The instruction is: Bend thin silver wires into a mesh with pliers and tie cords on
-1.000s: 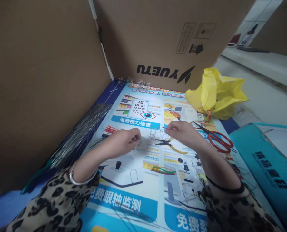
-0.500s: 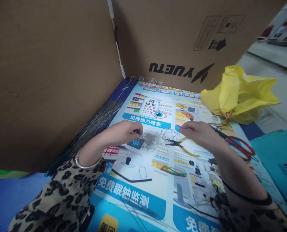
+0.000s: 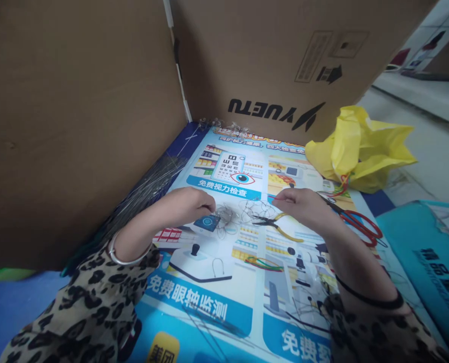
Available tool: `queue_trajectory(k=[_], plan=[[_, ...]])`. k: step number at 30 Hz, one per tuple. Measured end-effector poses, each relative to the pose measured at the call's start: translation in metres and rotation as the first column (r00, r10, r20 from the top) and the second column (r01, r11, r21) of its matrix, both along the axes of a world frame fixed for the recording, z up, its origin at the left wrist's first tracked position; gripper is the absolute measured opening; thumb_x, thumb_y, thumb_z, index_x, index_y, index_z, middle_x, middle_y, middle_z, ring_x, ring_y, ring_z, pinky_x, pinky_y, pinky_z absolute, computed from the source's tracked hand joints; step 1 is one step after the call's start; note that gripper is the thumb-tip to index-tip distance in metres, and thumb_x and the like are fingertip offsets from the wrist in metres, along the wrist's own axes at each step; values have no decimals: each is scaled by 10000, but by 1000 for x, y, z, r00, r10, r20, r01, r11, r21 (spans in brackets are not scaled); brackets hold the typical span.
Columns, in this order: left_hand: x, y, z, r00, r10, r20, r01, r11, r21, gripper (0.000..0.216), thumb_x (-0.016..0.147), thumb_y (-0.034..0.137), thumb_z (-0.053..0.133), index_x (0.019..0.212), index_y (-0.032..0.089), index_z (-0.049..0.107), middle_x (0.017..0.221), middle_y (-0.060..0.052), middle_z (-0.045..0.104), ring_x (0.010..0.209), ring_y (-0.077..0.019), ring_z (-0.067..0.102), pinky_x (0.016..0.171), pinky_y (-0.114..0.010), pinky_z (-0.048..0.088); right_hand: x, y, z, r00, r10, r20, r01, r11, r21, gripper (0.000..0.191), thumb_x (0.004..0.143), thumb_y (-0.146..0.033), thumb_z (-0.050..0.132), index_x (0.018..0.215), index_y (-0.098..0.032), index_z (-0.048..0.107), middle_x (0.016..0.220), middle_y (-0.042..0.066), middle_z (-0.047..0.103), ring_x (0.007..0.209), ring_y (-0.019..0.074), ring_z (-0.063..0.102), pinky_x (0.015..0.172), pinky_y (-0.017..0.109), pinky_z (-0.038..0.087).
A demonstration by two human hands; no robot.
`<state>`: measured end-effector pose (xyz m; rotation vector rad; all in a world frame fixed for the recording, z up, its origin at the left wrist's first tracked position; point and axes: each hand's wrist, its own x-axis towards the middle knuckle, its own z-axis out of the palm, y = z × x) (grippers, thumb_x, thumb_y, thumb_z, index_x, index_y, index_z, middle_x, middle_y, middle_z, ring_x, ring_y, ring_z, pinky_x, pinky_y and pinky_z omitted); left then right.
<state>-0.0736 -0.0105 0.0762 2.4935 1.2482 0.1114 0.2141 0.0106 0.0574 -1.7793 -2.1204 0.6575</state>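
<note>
My left hand (image 3: 189,204) is closed in a pinch over a small tangle of thin wire rings (image 3: 228,222) on the printed poster (image 3: 217,302). My right hand (image 3: 303,206) is also pinched shut, and a thin red thread sticks out of its fingertips at the left. What my left fingers hold is too small to make out. Yellow-handled pliers (image 3: 281,226) lie on the poster just under and left of my right hand. Both forearms wear leopard-print sleeves.
Cardboard walls (image 3: 76,116) stand at the left and back. A bundle of straight wires (image 3: 145,189) lies along the left wall. Red-handled scissors (image 3: 360,224) and a yellow plastic bag (image 3: 360,148) are at the right. Coloured elastic loops (image 3: 264,263) lie mid-poster. A teal bag (image 3: 432,267) sits far right.
My hands have moved slightly apart over the wire rings, and the view has swung a little. The pliers and scissors have stayed put.
</note>
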Motion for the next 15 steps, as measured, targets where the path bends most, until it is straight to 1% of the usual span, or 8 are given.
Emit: queue_trajectory(k=[6, 10, 12, 13, 14, 15], plan=[[3, -3, 5, 999, -8, -52, 7, 1000, -23, 238, 781, 181, 445, 831, 216, 675, 825, -9, 671, 758, -141, 580, 674, -218, 388, -1, 1, -4, 999, 3, -34, -3, 1000, 27, 275, 734, -468, 525, 730, -214, 631, 614, -12, 563, 571, 123, 481, 508, 226, 338], [2, -4, 4, 992, -45, -117, 36, 996, -80, 198, 742, 173, 483, 690, 207, 671, 692, 5, 659, 646, -126, 559, 591, -212, 350, -2, 1, -5, 1000, 13, -15, -12, 1000, 29, 281, 737, -466, 524, 729, -209, 636, 614, -9, 570, 575, 126, 485, 520, 230, 343], [2, -5, -1, 989, -64, -132, 43, 986, -158, 173, 718, 191, 514, 635, 200, 665, 628, 11, 645, 583, -117, 539, 541, -211, 323, -1, 2, -5, 1000, 9, -5, -9, 1000, 25, 279, 734, -466, 525, 729, -212, 640, 611, -11, 576, 576, 126, 488, 526, 230, 349], [3, -5, -5, 990, -55, -132, 26, 977, -214, 162, 710, 212, 529, 625, 196, 665, 602, 12, 639, 555, -113, 531, 520, -211, 311, 0, 3, -5, 1000, 5, -6, -5, 1000, 24, 276, 731, -464, 528, 727, -212, 641, 610, -11, 579, 576, 127, 491, 526, 230, 351], [5, -6, -9, 993, -30, -116, -4, 960, -279, 163, 710, 245, 538, 626, 194, 667, 570, 14, 629, 523, -109, 523, 502, -211, 303, 1, 3, -5, 1000, 3, -13, -2, 1000, 26, 274, 728, -462, 531, 728, -211, 643, 611, -10, 583, 577, 128, 495, 524, 229, 353], [6, -7, -14, 992, 6, -124, -52, 928, -369, 183, 706, 295, 548, 618, 186, 665, 525, 13, 610, 472, -105, 504, 472, -212, 291, 2, 4, -5, 1000, 1, -21, -1, 1000, 31, 275, 723, -460, 535, 729, -208, 644, 612, -7, 587, 578, 130, 499, 520, 229, 353]])
